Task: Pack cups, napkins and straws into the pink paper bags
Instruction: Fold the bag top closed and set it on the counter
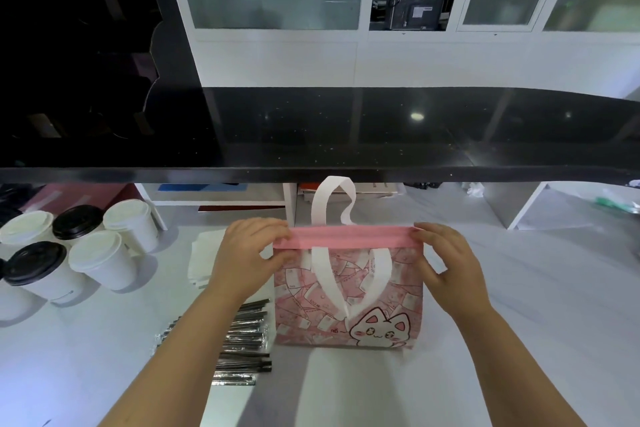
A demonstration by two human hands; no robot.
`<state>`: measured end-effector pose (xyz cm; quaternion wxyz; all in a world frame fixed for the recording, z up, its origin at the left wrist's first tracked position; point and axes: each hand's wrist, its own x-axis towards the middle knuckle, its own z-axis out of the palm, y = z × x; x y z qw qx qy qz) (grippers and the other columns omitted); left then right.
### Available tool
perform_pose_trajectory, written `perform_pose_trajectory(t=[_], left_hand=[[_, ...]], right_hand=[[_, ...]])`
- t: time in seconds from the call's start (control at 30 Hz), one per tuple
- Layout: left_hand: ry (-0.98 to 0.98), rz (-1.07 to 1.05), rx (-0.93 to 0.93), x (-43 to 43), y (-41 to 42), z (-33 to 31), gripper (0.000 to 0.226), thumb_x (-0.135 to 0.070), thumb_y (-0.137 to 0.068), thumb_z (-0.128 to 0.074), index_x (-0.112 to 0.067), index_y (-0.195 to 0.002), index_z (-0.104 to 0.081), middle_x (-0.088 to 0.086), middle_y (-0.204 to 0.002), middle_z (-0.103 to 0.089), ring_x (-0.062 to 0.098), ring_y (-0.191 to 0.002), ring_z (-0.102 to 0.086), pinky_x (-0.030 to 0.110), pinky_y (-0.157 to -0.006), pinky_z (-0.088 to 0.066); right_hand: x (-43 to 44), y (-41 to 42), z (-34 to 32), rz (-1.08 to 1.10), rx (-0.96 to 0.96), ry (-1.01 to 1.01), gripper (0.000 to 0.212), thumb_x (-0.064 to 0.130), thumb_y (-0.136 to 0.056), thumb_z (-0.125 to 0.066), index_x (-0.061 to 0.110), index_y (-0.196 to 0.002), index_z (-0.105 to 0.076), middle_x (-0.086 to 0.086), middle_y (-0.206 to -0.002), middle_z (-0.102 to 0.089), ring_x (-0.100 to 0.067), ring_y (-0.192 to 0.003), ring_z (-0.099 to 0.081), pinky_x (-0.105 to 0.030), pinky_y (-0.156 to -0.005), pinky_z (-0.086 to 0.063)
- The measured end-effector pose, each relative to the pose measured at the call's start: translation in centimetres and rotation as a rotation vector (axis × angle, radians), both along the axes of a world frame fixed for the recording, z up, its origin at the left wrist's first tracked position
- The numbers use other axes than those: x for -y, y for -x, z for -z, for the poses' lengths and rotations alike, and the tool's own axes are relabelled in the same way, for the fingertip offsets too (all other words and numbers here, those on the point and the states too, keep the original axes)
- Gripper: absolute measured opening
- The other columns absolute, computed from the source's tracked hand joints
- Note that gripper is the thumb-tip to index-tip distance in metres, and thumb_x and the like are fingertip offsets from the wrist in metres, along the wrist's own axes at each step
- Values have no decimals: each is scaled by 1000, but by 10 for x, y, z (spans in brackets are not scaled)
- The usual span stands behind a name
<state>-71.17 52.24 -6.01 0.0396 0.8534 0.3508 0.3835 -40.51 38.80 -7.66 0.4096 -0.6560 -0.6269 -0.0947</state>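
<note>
The left hand point(247, 250) and the right hand point(446, 253) each pinched one end of the folded top band point(349, 236) of the pink bag point(346, 308), which stood upright on the desk point(526, 295) in the lower centre of the frame. The bag looked light and soft, likely to collapse, so the stiffer band or the white handles point(322, 270) seemed the best places to hold it. The lidded cups point(100, 260), napkins point(202, 253) and wrapped straws point(246, 336) lay at the left.

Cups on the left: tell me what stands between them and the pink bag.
The left hand crosses that path, above flat napkins. It and the right hand pinch the top of the pink bag flat.
</note>
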Motion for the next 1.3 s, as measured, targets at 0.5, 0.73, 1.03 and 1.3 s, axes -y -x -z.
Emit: perform_pose_trajectory(t=[0.5,0.73,1.03,1.3], left_hand=[[91,-72,-163,38,-84,-21,17,-32,-87,-67,-37,-102,-70,-18,-97,-67,9,-98,-54,28,-81,-25],[102,-166,-247,42,-91,-17,8,-31,-91,-61,-36,-92,-67,-16,-88,-66,12,-91,-53,29,-78,-19],[155,-50,-340,37,-75,-20,16,-41,-94,-55,-40,-110,-59,-19,-106,-59,10,-104,-46,33,-92,-25],[171,-136,-319,37,-81,-20,14,-41,-97,-51,-36,-98,-64,-15,-96,-64,11,-96,-50,30,-91,-24]], right_hand=[[-35,85,-35,21,162,231,19,9,-81,-69,18,-98,-70,2,-91,-69,-25,-86,-60,-37,-79,-42],[-39,86,-30,81,180,325,15,16,-91,-58,23,-99,-67,7,-97,-63,-20,-95,-52,-31,-86,-29],[-34,69,-42,7,157,403,13,34,-87,-66,26,-97,-67,10,-94,-62,-17,-92,-51,-29,-82,-25],[-35,79,-37,92,144,314,11,21,-82,-73,20,-73,-65,7,-75,-63,-20,-76,-54,-32,-73,-23]])
